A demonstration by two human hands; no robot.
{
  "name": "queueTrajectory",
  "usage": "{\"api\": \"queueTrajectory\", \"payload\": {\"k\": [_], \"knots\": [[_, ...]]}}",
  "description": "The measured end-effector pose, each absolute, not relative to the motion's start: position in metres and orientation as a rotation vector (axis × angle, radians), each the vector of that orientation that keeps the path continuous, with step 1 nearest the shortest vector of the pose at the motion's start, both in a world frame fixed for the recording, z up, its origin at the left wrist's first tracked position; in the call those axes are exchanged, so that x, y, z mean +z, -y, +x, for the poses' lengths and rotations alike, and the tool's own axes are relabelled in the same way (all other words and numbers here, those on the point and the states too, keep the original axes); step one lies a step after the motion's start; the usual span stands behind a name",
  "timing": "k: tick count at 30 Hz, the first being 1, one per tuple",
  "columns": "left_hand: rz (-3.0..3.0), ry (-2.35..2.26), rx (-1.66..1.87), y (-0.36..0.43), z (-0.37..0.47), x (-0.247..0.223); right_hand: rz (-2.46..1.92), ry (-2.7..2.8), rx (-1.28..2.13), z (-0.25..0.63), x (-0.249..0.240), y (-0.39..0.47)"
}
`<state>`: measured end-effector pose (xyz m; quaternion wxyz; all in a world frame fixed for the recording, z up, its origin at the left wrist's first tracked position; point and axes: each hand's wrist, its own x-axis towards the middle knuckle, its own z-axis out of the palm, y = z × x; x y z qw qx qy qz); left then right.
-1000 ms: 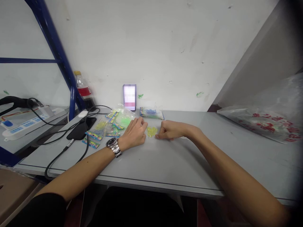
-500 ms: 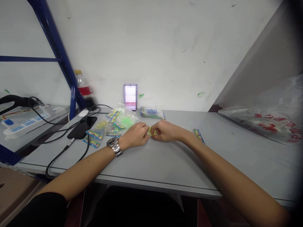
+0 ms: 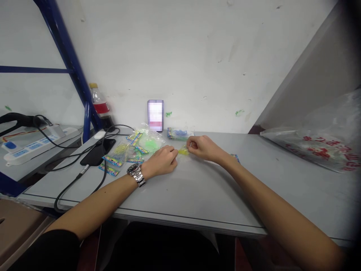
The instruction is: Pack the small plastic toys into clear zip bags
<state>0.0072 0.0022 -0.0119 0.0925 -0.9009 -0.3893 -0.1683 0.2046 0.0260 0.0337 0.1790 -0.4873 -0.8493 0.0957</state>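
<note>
Between my hands, a small clear plastic bag with something yellow inside [image 3: 183, 151] lies at the middle of the grey table. My left hand [image 3: 161, 162], a metal watch on its wrist, rests on the table with fingers closed at the bag's left edge. At its right side my right hand [image 3: 203, 148] is pinched on the bag's plastic; the fingertips are partly hidden. To the left of my left hand lie a clear bag with green contents [image 3: 150, 144], another with yellow contents [image 3: 121, 149] and several colourful printed header strips [image 3: 113, 161].
A lit phone [image 3: 155, 115] leans on the wall. Packets with blue contents [image 3: 180, 133] lie at the back. A black phone [image 3: 97, 152] with cables, a bottle [image 3: 100, 107] and a power strip [image 3: 36, 146] are at left. A large plastic bag [image 3: 318, 148] sits at right.
My right hand has moved up and to the right, away from my left hand, and more of the yellow shows between them. My left hand has stayed in place.
</note>
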Motion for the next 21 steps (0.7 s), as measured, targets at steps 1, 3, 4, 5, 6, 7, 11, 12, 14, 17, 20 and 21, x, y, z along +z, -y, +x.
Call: {"api": "queueTrajectory", "payload": {"k": [1,3,4,5,6,7,11,12,14,17,20,21], "knots": [[-2.676,1.155,-0.501,-0.002,0.007,-0.012,-1.387,2.374,0.254,0.207,0.033,-0.028],[-2.679,1.156,-0.502,-0.002,0.007,-0.011,-1.388,2.32,0.211,0.21,0.031,-0.032],[-2.679,1.155,-0.502,-0.002,0.007,-0.011,-1.382,2.294,0.184,0.212,0.03,-0.034],[-2.68,1.153,-0.503,-0.002,0.007,-0.011,-1.376,2.266,0.154,0.214,0.029,-0.036],[-2.681,1.153,-0.505,-0.002,0.007,-0.011,-1.37,2.235,0.118,0.215,0.028,-0.038],[-2.683,1.151,-0.508,-0.002,0.007,-0.012,-1.359,2.205,0.078,0.216,0.026,-0.04],[-2.703,1.13,-0.528,-0.004,0.006,-0.014,-1.27,2.09,-0.053,0.22,0.023,-0.045],[-2.709,1.123,-0.537,-0.004,0.006,-0.014,-1.245,2.065,-0.068,0.22,0.022,-0.046],[-2.72,1.115,-0.554,-0.005,0.006,-0.015,-1.209,2.016,-0.086,0.22,0.022,-0.047],[-2.739,1.105,-0.562,-0.005,0.005,-0.016,-1.17,1.95,-0.092,0.221,0.023,-0.046],[-2.75,1.086,-0.572,-0.006,0.005,-0.016,-1.118,1.912,-0.096,0.22,0.023,-0.046],[-2.755,1.08,-0.581,-0.006,0.005,-0.016,-1.095,1.907,-0.097,0.22,0.024,-0.046]]}}
